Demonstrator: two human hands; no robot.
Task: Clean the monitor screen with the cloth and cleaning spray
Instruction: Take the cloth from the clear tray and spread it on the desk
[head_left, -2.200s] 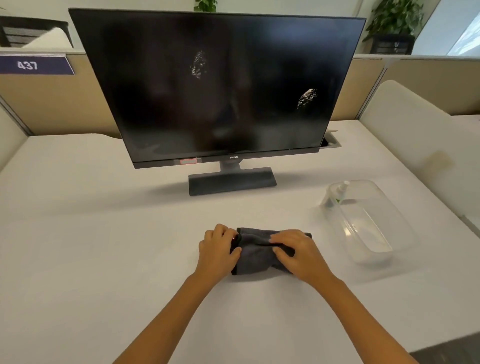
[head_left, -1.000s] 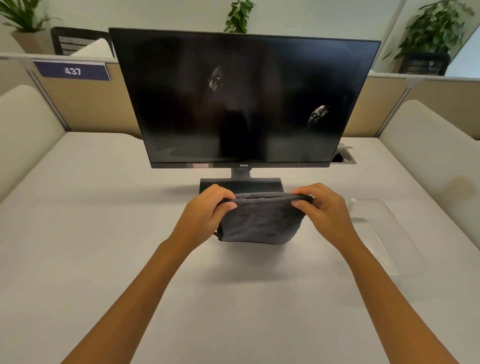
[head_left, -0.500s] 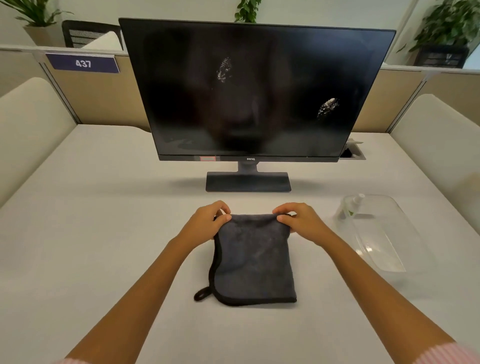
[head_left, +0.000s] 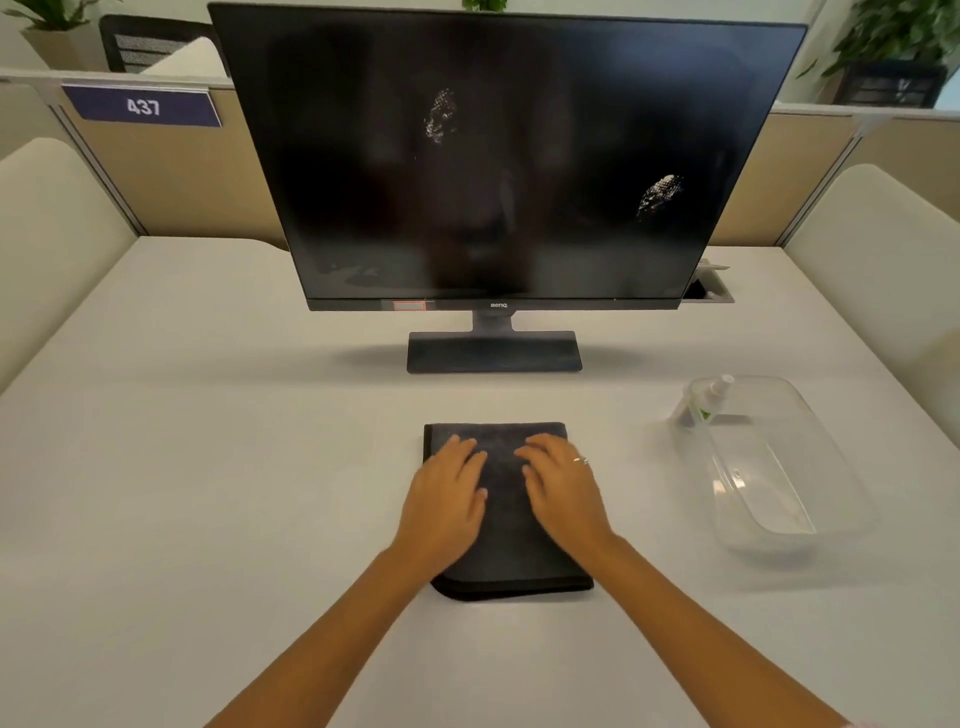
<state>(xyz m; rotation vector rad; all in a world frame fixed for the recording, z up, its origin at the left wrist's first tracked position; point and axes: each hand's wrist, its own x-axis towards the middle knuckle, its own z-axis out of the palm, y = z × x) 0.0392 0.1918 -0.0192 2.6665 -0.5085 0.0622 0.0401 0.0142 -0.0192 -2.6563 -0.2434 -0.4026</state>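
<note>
monitor (head_left: 498, 156) bezel: "BenQ" | partition sign (head_left: 143, 106): "437"

Single head-worn wide-angle view, forward and down, close over desk (head_left: 208, 467) toward monitor (head_left: 493, 156).

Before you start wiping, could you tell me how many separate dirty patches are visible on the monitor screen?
2. One whitish patch sits in the upper middle of the monitor screen; the other patch lies toward its right side, somewhat lower. Fainter marks could be lost in the dark reflections.
</note>
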